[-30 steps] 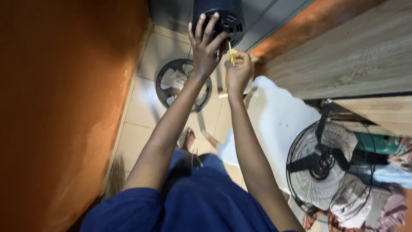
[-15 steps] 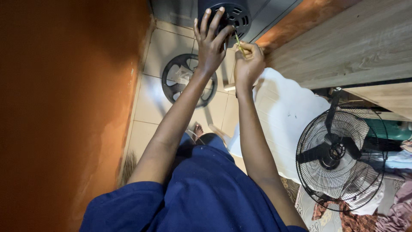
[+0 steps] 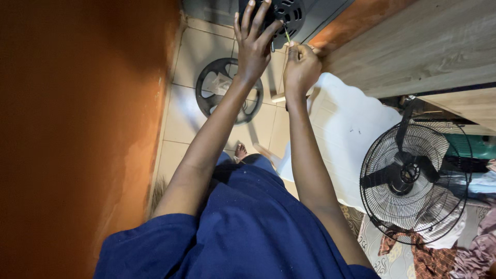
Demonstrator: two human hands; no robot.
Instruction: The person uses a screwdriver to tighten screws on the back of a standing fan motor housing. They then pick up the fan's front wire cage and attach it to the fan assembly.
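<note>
An orange wall (image 3: 67,129) fills the left side. A caged black fan (image 3: 413,181) stands by the white sheet (image 3: 346,129) on the tiled floor (image 3: 181,113). The black vented motor housing (image 3: 287,13) sits at the top edge. The left hand (image 3: 253,44) lies spread open on it; the right hand (image 3: 301,67) is clenched around a thin green-handled screwdriver (image 3: 287,35) touching it.

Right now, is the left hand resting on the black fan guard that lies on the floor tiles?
No, the left hand is pressed, fingers spread, against the black vented housing up top; the fan guard lies untouched below.
</note>
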